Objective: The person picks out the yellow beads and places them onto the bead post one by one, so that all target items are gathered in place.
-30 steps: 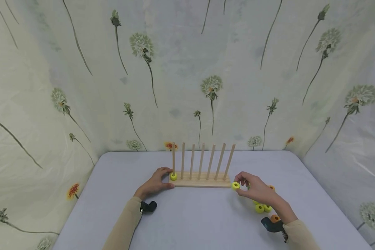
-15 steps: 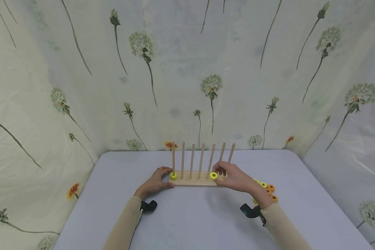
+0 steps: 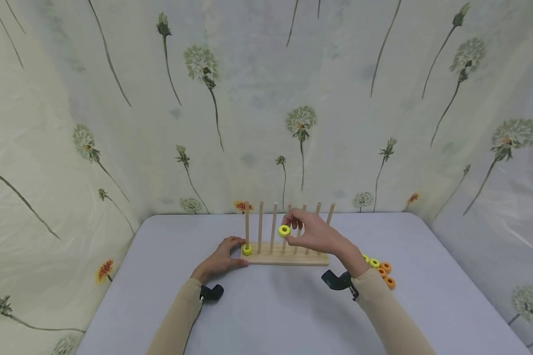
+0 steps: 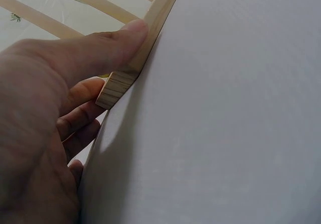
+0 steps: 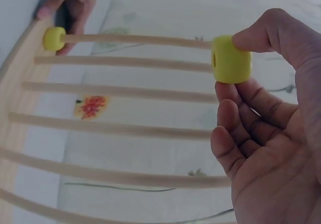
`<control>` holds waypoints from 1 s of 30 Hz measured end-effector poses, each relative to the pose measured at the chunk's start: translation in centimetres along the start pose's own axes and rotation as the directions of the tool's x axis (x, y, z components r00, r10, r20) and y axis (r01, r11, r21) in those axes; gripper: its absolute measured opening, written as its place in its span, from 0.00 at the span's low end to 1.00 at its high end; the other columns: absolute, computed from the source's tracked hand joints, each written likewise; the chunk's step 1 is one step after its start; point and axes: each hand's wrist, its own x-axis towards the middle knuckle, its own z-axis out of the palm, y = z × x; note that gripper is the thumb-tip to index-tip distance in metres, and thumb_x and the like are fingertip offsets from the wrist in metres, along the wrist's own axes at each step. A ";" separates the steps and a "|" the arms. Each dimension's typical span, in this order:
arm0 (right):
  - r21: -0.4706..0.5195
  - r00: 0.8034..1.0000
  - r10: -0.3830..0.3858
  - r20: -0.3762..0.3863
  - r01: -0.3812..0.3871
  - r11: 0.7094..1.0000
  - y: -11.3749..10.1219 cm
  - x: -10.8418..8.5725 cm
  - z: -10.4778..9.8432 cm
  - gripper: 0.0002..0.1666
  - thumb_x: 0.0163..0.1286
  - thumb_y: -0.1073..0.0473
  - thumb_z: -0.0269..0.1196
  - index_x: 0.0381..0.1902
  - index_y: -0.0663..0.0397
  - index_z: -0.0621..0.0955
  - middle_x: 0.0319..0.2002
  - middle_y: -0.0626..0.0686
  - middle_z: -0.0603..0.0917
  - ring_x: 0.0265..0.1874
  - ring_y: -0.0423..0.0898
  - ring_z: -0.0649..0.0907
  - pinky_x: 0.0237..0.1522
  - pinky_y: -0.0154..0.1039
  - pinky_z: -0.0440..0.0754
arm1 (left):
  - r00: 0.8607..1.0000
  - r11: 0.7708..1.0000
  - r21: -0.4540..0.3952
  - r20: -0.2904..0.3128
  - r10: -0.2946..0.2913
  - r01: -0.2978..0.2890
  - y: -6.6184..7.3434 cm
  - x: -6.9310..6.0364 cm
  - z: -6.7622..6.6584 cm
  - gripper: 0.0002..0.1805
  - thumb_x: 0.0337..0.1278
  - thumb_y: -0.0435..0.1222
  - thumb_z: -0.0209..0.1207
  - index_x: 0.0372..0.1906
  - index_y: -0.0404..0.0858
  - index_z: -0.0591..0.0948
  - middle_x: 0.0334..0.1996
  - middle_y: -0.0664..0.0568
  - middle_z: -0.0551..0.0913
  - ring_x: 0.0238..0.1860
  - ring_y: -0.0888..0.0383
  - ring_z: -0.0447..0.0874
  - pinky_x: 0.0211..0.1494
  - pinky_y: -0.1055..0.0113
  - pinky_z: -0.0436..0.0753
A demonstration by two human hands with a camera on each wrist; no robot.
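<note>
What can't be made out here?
Loose beads: head view, exact count; right arm covers part of the pile.
Threaded bead: left wrist view, all but a sliver hidden by left hand and base.
Pegs: right wrist view, several tips behind held bead and right hand.
Base: right wrist view, cut by left edge.

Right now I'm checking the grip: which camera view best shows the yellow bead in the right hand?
The right wrist view: the held yellow bead is large, pinched from opposite sides. The head view shows its holed end but smaller; the left wrist view doesn't show it.
</note>
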 end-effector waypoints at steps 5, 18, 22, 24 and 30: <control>-0.021 0.999 -0.013 -0.036 0.012 1.000 -1.0 1.5 -0.7 0.14 0.59 0.56 0.67 0.42 0.44 0.76 0.37 0.42 0.78 0.35 0.42 0.74 0.38 0.36 0.75 | 1.000 1.000 -0.001 -0.001 -0.008 0.008 -0.1 0.2 -0.1 0.41 0.46 0.53 0.70 0.66 0.46 0.71 0.69 0.46 0.63 0.74 0.44 0.53 0.74 0.41 0.55; 0.022 0.996 -0.001 -0.088 0.003 1.000 -2.0 5.0 -1.6 0.14 0.62 0.55 0.66 0.44 0.45 0.77 0.38 0.44 0.80 0.37 0.45 0.75 0.39 0.40 0.75 | 1.000 1.000 -0.005 -0.009 -0.006 0.006 -0.4 0.4 0.2 0.40 0.45 0.53 0.71 0.66 0.46 0.71 0.68 0.47 0.65 0.73 0.45 0.54 0.74 0.41 0.55; 0.038 0.995 0.004 -0.095 0.000 0.999 -1.8 5.7 -1.3 0.14 0.62 0.55 0.67 0.44 0.45 0.78 0.40 0.44 0.80 0.38 0.46 0.75 0.42 0.42 0.76 | 1.000 1.000 -0.012 -0.004 -0.011 0.011 -0.5 0.3 0.4 0.40 0.45 0.52 0.71 0.65 0.47 0.72 0.69 0.47 0.64 0.73 0.44 0.54 0.74 0.41 0.54; 0.044 0.996 0.001 -0.095 0.003 0.999 -1.9 6.0 -1.3 0.14 0.62 0.55 0.67 0.45 0.45 0.78 0.41 0.44 0.80 0.39 0.47 0.75 0.44 0.43 0.76 | 1.000 1.000 -0.010 -0.006 -0.007 0.007 -0.5 0.2 0.4 0.39 0.46 0.52 0.71 0.65 0.46 0.72 0.69 0.47 0.64 0.73 0.44 0.54 0.74 0.41 0.54; 0.045 0.996 0.011 -0.083 -0.007 0.999 -2.4 7.1 -1.3 0.15 0.63 0.54 0.66 0.46 0.46 0.77 0.42 0.45 0.80 0.41 0.47 0.76 0.46 0.43 0.76 | 1.000 1.000 0.008 -0.015 0.023 -0.023 -0.4 0.1 0.1 0.39 0.46 0.51 0.71 0.65 0.45 0.72 0.68 0.47 0.65 0.72 0.44 0.55 0.73 0.41 0.56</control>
